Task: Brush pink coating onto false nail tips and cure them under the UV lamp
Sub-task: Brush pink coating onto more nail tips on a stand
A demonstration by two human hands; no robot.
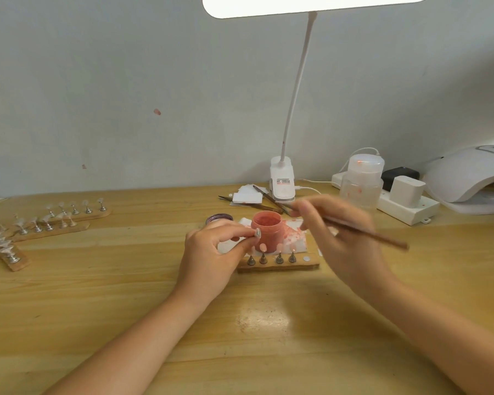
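Head view: your left hand [211, 252] pinches a nail tip [257, 233] beside the pink jar [266, 232], right hand [337, 232] grips the brush [365, 233]; load it next, I judge.

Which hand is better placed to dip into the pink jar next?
The right hand, probably: it grips the brush, whose forward end lies beside the open pink jar. The left hand is busy pinching a nail stand.

Blur, crops and cover around my hands

My right hand [340, 235] and its brush [365, 233] smear with motion, the bristle end lost behind my fingers; the UV lamp [468, 178] runs off the right edge; my left hand [211, 252] hides the jar's [267, 233] lower left.
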